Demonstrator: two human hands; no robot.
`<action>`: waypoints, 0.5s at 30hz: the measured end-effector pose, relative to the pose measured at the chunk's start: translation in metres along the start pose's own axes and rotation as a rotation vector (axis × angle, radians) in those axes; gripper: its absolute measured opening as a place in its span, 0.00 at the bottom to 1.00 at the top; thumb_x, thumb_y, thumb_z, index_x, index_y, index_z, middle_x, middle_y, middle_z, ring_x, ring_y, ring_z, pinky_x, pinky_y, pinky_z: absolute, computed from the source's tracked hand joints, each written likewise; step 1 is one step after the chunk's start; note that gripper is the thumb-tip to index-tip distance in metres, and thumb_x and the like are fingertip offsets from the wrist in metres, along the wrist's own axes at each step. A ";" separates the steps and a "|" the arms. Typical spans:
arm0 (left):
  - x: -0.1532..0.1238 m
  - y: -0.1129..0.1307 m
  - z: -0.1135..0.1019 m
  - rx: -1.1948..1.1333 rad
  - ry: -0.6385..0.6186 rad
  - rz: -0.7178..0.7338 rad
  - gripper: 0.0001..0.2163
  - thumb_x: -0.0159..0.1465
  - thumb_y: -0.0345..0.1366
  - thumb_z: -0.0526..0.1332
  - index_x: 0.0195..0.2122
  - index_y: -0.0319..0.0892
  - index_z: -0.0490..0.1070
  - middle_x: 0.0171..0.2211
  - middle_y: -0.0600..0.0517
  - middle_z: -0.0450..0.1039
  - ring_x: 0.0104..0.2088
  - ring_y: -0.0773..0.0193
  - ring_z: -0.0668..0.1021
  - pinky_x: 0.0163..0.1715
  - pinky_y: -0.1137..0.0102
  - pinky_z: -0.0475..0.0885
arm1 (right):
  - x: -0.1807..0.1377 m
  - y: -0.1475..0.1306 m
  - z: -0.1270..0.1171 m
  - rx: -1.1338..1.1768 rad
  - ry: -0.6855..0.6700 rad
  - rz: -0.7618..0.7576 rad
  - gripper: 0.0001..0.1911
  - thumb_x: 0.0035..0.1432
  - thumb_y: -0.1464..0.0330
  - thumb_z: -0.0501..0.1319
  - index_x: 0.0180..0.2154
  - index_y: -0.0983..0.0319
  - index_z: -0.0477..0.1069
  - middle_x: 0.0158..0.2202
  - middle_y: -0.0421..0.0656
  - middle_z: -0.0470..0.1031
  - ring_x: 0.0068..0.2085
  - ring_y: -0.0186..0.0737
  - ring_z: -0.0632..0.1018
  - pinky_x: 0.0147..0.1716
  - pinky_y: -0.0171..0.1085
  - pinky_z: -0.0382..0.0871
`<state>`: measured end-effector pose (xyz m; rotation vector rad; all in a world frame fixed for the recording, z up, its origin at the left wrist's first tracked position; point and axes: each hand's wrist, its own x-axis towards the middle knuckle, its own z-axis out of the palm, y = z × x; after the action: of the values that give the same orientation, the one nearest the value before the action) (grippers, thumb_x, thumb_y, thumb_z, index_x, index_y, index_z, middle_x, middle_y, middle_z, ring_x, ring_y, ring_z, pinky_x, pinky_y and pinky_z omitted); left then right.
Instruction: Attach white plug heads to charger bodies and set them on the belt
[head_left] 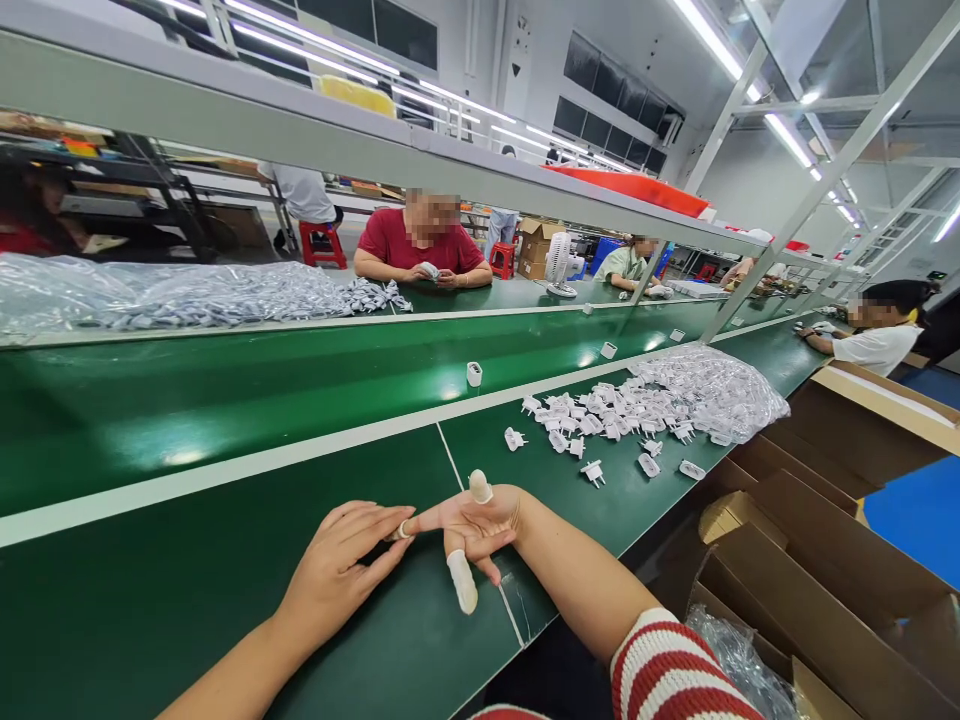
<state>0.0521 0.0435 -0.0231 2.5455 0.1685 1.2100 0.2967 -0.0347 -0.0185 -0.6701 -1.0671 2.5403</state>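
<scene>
My left hand (341,560) is closed in a pinch around a pale finger cot (402,530) at the tip of one outstretched finger of my right hand. Palm up, my right hand (484,522) has its fingers spread and holds nothing. White finger cots also cover its thumb (480,487) and another finger (462,582), which points down toward the table. Both hands are over the green work surface (225,600). Beyond my right hand lie loose white plug adapters (592,473) with metal pins, in a scattered pile.
A clear plastic bag (712,390) spills adapters on the right. A green belt (360,385) carries spaced white pieces (474,374). Across it, a person in red (424,245) handles a small item. Open cardboard boxes (825,560) stand lower right; a shelf rail (420,150) crosses above.
</scene>
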 end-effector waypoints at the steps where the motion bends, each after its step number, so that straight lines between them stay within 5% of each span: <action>1: -0.001 0.001 0.000 -0.003 -0.011 0.010 0.11 0.72 0.41 0.65 0.55 0.51 0.78 0.46 0.54 0.86 0.41 0.60 0.86 0.52 0.60 0.74 | 0.003 0.000 0.001 0.002 -0.004 0.009 0.57 0.60 0.29 0.40 0.70 0.69 0.40 0.31 0.52 0.85 0.07 0.30 0.62 0.27 0.52 0.84; 7: -0.004 0.004 0.002 -0.023 -0.135 0.044 0.19 0.75 0.37 0.61 0.66 0.54 0.72 0.46 0.54 0.86 0.41 0.61 0.87 0.56 0.60 0.74 | 0.021 -0.001 0.012 -0.024 -0.003 0.131 0.52 0.60 0.30 0.35 0.64 0.67 0.48 0.32 0.53 0.85 0.09 0.30 0.63 0.27 0.50 0.83; 10: -0.004 0.003 0.001 -0.005 -0.162 0.018 0.26 0.74 0.40 0.62 0.73 0.57 0.62 0.52 0.52 0.85 0.46 0.59 0.86 0.59 0.58 0.73 | 0.018 -0.010 0.026 -0.106 0.104 0.049 0.45 0.67 0.34 0.40 0.62 0.67 0.54 0.33 0.52 0.85 0.11 0.28 0.64 0.28 0.45 0.83; 12: -0.004 0.004 0.001 0.003 -0.168 -0.052 0.33 0.73 0.44 0.64 0.76 0.57 0.55 0.61 0.48 0.79 0.56 0.52 0.82 0.62 0.54 0.71 | 0.011 -0.018 0.038 -0.204 0.366 -0.112 0.37 0.72 0.41 0.48 0.61 0.67 0.60 0.34 0.48 0.84 0.15 0.28 0.68 0.31 0.41 0.83; 15: -0.006 0.009 0.002 0.008 -0.099 -0.298 0.38 0.69 0.50 0.66 0.77 0.55 0.51 0.70 0.43 0.66 0.68 0.44 0.71 0.66 0.48 0.69 | -0.005 -0.030 0.051 -0.470 1.155 -0.339 0.22 0.73 0.56 0.57 0.61 0.62 0.68 0.39 0.45 0.84 0.26 0.32 0.77 0.38 0.37 0.80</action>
<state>0.0500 0.0331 -0.0258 2.4690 0.5100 0.9691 0.2767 -0.0471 0.0361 -1.6054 -1.1226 1.1977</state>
